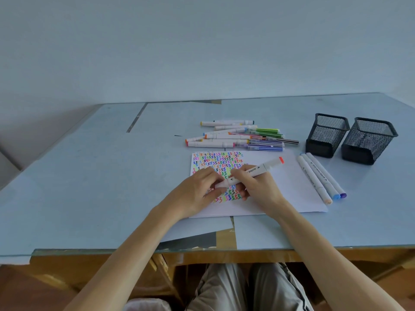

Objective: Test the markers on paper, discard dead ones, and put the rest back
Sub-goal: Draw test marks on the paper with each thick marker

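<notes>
A white marker [262, 169] with an orange-red end cap slants over the white paper [283, 189], which is covered on its left with several coloured squiggles. My right hand [253, 187] grips the marker's barrel. My left hand [199, 191] pinches the marker's near end, where the cap sits. Both hands hover over the squiggles. A pile of several markers [238, 136] lies behind the paper. Three white markers [321, 178] lie side by side at the paper's right edge.
Two black mesh pen holders [326, 135] [368, 140] stand at the right rear of the blue table [89, 176]. The table's front edge runs just below my forearms, with my knees under it.
</notes>
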